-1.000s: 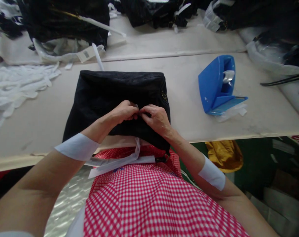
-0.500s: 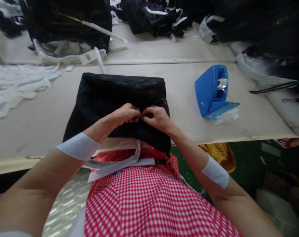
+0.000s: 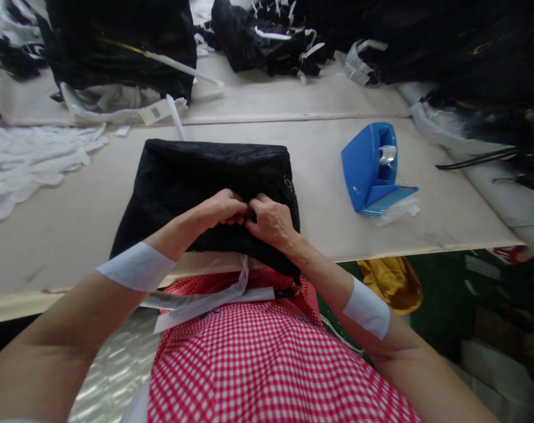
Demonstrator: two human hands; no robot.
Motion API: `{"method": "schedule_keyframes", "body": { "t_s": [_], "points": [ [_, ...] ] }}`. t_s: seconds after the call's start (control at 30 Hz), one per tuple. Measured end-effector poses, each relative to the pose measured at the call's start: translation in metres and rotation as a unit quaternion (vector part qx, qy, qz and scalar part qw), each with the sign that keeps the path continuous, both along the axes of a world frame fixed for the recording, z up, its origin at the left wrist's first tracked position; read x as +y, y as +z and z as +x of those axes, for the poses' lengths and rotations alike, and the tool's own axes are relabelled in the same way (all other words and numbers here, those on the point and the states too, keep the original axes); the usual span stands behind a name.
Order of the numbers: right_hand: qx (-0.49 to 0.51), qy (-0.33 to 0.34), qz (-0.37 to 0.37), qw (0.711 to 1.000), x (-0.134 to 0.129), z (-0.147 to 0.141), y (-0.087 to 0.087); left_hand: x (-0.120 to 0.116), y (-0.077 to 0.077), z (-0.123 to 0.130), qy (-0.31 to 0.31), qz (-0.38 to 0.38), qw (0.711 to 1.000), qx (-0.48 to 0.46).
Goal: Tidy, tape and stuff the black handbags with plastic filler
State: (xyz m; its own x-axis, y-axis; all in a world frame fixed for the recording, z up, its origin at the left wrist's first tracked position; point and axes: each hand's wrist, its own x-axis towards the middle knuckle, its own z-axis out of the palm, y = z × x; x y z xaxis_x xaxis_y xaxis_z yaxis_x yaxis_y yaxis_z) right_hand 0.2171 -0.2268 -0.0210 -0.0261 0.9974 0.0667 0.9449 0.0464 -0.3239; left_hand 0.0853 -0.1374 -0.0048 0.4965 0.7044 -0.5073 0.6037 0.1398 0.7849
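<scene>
A black bag (image 3: 196,170) lies on the pale table at its front edge, with its strap and white wrapping strips (image 3: 205,308) hanging over my checked apron. My left hand (image 3: 227,208) is closed in a pinch over the middle of the bag. Right beside it, fingertips nearly touching, my right hand (image 3: 269,220) is also closed. Whatever lies between the fingers is too small and dark to make out. Near the bag's right end shows a small gold-coloured fitting (image 3: 288,183).
A blue tape dispenser (image 3: 368,167) stands to the right on the table (image 3: 323,223). White strips (image 3: 37,161) are heaped at the left. Black bags (image 3: 121,47) line the back and right side. A yellow cloth (image 3: 392,285) is below the table edge.
My right hand has turned and its fingers have closed in against my left hand. The pale bit seen between the fingertips is now hidden. The view has shifted slightly.
</scene>
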Motion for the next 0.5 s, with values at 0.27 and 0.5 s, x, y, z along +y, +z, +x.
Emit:
{"method": "schedule_keyframes", "body": {
  "t_s": [0.27,0.5],
  "points": [
    [-0.026,0.023,0.036,0.999,0.004,-0.003,-0.012,0.002,0.028,-0.002,-0.082,-0.007,0.993,0.084],
    [-0.025,0.023,0.045,0.998,0.005,-0.001,-0.018,-0.013,0.04,-0.009,-0.24,0.481,0.838,0.096]
  ]
}}
